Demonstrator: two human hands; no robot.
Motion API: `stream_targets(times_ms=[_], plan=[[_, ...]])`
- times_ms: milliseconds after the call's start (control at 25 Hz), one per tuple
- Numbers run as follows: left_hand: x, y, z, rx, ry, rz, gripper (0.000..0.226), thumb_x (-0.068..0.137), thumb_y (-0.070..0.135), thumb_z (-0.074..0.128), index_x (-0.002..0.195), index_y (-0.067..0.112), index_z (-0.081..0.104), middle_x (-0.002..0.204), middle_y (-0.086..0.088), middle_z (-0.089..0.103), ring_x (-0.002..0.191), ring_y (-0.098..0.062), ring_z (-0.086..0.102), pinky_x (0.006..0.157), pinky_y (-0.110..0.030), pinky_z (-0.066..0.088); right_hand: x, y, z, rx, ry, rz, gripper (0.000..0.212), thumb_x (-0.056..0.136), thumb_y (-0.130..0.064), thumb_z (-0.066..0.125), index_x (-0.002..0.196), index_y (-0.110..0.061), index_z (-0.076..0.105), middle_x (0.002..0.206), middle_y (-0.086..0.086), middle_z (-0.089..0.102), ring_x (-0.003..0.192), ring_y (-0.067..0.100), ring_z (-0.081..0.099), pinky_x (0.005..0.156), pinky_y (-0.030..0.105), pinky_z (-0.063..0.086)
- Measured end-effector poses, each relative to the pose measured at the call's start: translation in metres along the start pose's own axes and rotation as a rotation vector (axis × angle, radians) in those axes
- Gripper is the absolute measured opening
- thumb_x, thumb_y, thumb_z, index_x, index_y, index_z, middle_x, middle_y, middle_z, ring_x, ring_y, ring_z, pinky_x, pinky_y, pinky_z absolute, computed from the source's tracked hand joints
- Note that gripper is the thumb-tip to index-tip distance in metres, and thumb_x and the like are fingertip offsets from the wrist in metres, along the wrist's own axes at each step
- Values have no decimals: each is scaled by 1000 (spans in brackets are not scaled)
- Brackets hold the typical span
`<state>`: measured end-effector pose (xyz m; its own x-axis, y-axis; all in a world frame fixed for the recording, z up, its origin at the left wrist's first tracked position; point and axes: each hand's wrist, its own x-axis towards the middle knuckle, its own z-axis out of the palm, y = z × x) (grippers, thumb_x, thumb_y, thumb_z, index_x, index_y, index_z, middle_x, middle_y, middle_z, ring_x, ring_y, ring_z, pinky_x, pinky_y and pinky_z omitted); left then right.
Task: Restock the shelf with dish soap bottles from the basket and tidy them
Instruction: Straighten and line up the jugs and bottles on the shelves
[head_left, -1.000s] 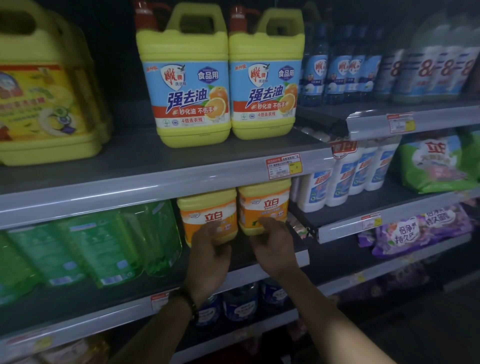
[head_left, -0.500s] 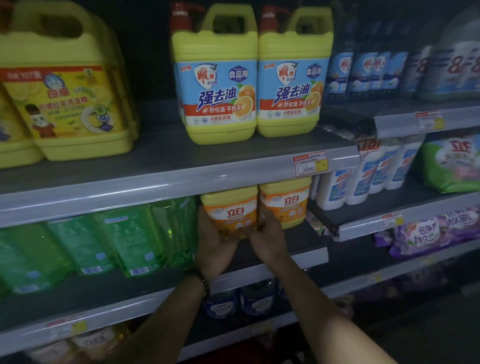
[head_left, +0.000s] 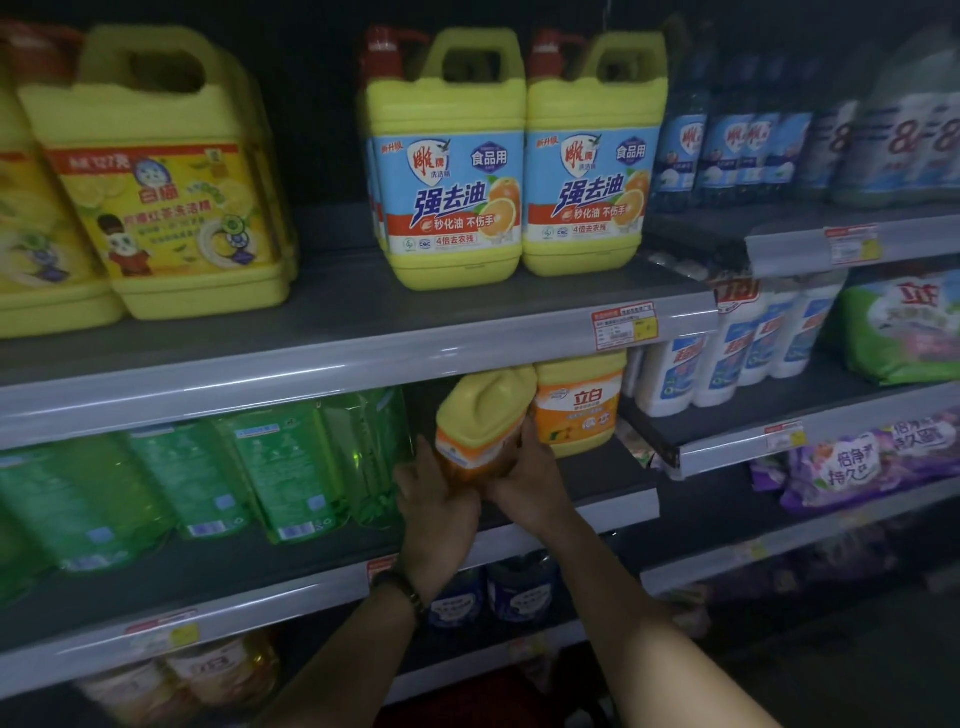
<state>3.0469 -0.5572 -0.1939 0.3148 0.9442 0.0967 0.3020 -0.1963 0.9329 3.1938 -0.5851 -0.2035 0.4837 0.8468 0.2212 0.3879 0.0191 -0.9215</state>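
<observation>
Both hands grip one orange-labelled dish soap bottle (head_left: 480, 421) at the front of the middle shelf (head_left: 597, 483). The left hand (head_left: 436, 506) wraps its fingers around the bottle's lower left side, and the right hand (head_left: 530, 478) clasps the lower right side, so the base sits between the two palms. The bottle is tilted, its yellow shoulder leaning back and up toward the underside of the upper shelf (head_left: 363, 358). Just beside it on the right stands a second orange bottle (head_left: 579, 405), upright and touching it. Green bottles (head_left: 270, 467) stand to the left. Half a second ago the gripped bottle stood upright beside its neighbour with the hands at its base; now it is tipped.
</observation>
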Motion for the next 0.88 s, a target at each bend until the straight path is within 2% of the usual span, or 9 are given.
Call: stream_targets(times_ms=[80,160,280,360,480,560,640,800,880], plan=[[-6,9,0,-7,-6,-1,76,71,31,50,146,39,47,118,-8,42,111,-22,40,101,-40,41,-5,-2,1,-7,-15,-26,100,63,-40,101,146,-35,46,134,-16,67,121,-6,64,103,18,54],[-8,12,-4,-17,-43,14,67,75,38,52,142,41,53,123,-6,49,115,-19,42,104,-42,42,-8,-6,3,-5,-16,-45,81,75,-31,96,142,-32,50,130,-15,67,119,-8,64,104,17,53],[-6,0,-5,-118,-101,89,57,83,25,58,138,40,54,132,2,64,123,-18,61,104,-49,54,-8,-13,10,11,42,-66,89,71,-47,95,147,-29,53,140,-7,65,128,8,64,111,37,54],[-15,2,-9,-231,-92,55,54,85,18,58,134,38,51,130,6,67,119,-14,67,99,-40,58,-7,-17,10,-27,66,-66,88,68,-47,95,145,-32,55,137,-8,67,125,10,65,104,34,56],[-19,2,-10,-298,-85,12,37,87,26,56,124,31,52,125,-1,66,113,-14,67,97,-39,56,-6,-17,13,-64,22,-74,68,75,-36,85,138,-31,59,125,-7,71,114,8,69,96,37,58],[-22,0,-9,-319,-134,9,37,84,28,56,120,21,56,118,-3,68,108,-16,67,91,-35,55,-7,-15,15,-61,14,-85,80,72,-46,88,144,-35,54,130,-2,65,117,12,67,99,42,59],[-19,-5,-11,-327,-164,-16,38,82,28,55,117,16,61,113,-3,71,107,-17,67,86,-30,53,-7,-7,16,-65,53,-77,95,65,-54,95,147,-34,51,136,-1,62,120,12,66,101,39,59],[-2,-12,-23,-228,-222,-1,30,95,40,59,124,34,64,124,9,72,118,-7,67,100,-39,52,-9,-3,-8,3,8,6,86,69,-39,100,138,-35,49,131,-18,65,121,2,64,103,28,56],[11,-11,-26,-202,-191,56,34,102,26,66,134,32,57,129,12,68,118,2,65,104,-35,55,-6,-2,-24,1,-81,23,88,70,-45,95,143,-32,48,138,-15,65,130,9,62,109,40,55]])
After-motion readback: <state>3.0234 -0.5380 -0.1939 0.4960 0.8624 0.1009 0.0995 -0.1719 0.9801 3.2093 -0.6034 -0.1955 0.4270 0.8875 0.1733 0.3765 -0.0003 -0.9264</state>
